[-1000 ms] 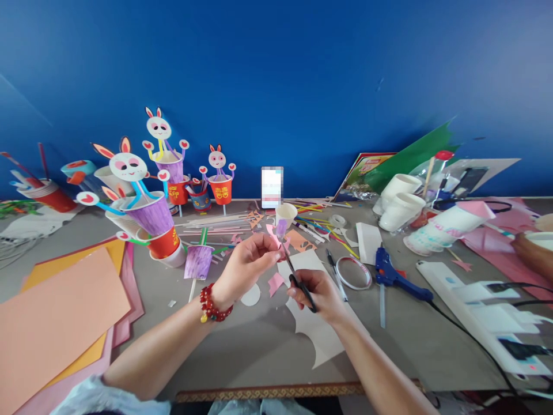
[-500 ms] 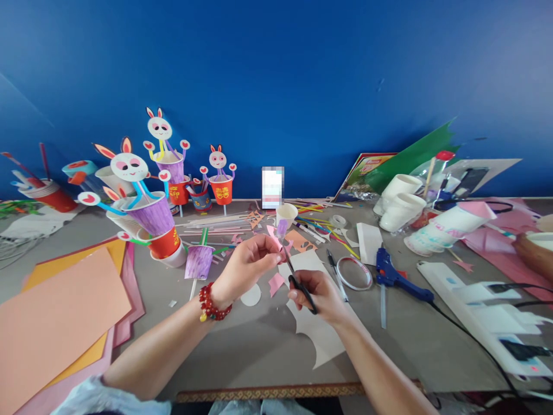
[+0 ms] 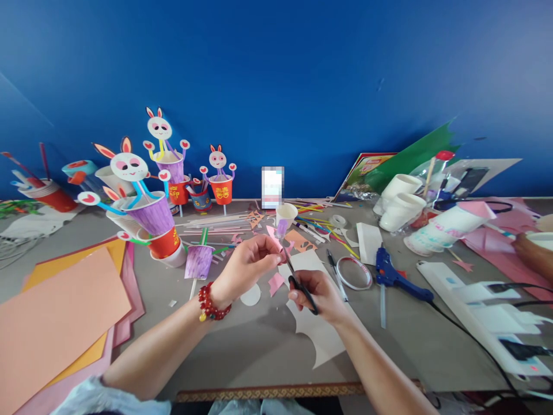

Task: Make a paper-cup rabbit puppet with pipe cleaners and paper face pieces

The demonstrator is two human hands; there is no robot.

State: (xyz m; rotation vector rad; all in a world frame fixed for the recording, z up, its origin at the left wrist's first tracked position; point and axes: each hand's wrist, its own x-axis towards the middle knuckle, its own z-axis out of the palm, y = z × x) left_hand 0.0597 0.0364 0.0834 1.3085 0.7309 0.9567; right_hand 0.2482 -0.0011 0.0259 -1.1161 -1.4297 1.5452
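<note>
My left hand [image 3: 260, 257] is closed in a pinch on a small piece of pink paper [image 3: 271, 231], which sticks up past the fingertips. In my right hand [image 3: 317, 294] are black-handled scissors [image 3: 307, 293], their blades pointing up and left to the pink paper. How far the blades are apart I cannot make out. Below the hands lie a white paper circle [image 3: 250, 295], a pink scrap [image 3: 276, 282] and a white sheet with curved cut-outs [image 3: 317, 340]. A paper cup with a purple patch [image 3: 286, 215] stands just behind the left fingertips.
Rabbit figures on cups [image 3: 149, 213] stand at the left, above stacked coloured paper [image 3: 64, 311]. On the right lie a roll of tape [image 3: 354, 287], a blue glue gun [image 3: 400, 278] and a power strip [image 3: 458, 305]. Another person's hand [image 3: 533, 259] shows at the right edge.
Both hands stay almost in place, with the scissors at the pink paper throughout. Only slight shifts of the view and fingers show.
</note>
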